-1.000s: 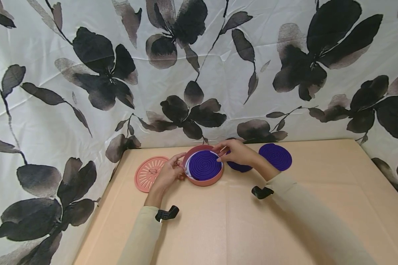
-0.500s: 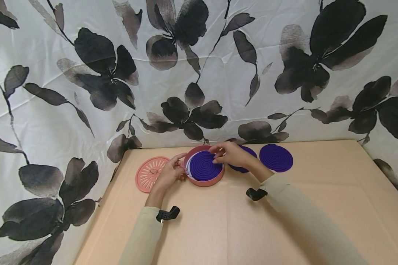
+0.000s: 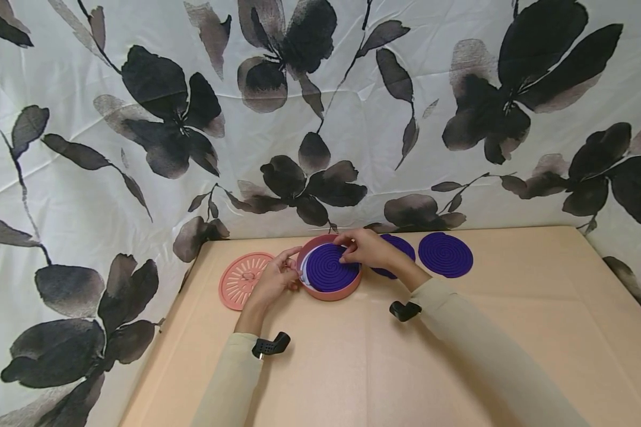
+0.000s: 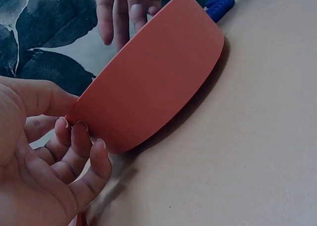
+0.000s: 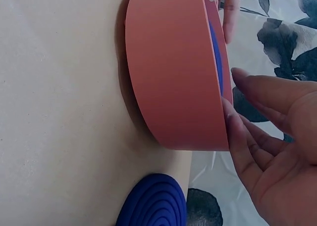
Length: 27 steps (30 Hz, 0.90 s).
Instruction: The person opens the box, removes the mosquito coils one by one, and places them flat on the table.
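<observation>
A round coral box (image 3: 333, 295) stands near the table's far edge. Inside it lies a blue spiral disc (image 3: 328, 270), with a white edge showing beneath its left side. My left hand (image 3: 271, 280) grips the box's left rim between thumb and fingers, also plain in the left wrist view. Over the right rim reaches my right hand (image 3: 367, 248), its fingertips right at the disc. In the right wrist view its thumb stands apart from the fingers (image 5: 237, 137), which bend over the box wall.
A coral lid (image 3: 238, 284) with radial slots lies left of the box, partly behind the left hand. Two more blue spiral discs lie to the right, one partly hidden by the right arm and a farther disc (image 3: 446, 255) in full view. Floral cloth (image 3: 310, 107) hangs behind the table.
My right hand has moved left, from the box's right rim to farther over the blue disc. The left hand keeps its hold on the box.
</observation>
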Available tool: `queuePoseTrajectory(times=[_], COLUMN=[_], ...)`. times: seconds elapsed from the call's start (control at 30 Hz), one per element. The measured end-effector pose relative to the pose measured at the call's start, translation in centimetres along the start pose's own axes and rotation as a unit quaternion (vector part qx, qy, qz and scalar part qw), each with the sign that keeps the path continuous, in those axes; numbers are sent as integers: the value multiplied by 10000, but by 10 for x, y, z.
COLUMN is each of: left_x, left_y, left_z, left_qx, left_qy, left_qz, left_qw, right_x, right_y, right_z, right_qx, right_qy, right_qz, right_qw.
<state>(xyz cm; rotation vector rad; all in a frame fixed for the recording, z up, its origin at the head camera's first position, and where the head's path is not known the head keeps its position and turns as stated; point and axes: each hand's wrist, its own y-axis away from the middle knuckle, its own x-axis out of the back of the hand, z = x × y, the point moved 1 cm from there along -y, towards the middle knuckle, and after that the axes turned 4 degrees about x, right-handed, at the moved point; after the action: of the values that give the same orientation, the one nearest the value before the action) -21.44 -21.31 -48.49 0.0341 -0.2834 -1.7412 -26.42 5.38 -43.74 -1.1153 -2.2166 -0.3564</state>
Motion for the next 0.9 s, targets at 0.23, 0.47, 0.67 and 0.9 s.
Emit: queuePoseTrajectory(times=[0.23,0.47,0.67,0.9], left_x=[0,0,0,0], left_y=[0,0,0,1], left_z=[0,0,0,2], left_qx=[10,-45,-32,20], left_qy=[6,22,13,56], left_qz=[44,8,21,31], left_qw=[10000,10000,10000,10000], right_x=[-2,-2,-3,-5], right_y=[-4,-7,-9,-9], right_z=[-1,-4,-4,-3], right_qx=[-72,46,97,139], right_qy=[139,243,323,471], right_qz=[-65,-80,-74,91], right_qw=[9999,9997,9994,9988])
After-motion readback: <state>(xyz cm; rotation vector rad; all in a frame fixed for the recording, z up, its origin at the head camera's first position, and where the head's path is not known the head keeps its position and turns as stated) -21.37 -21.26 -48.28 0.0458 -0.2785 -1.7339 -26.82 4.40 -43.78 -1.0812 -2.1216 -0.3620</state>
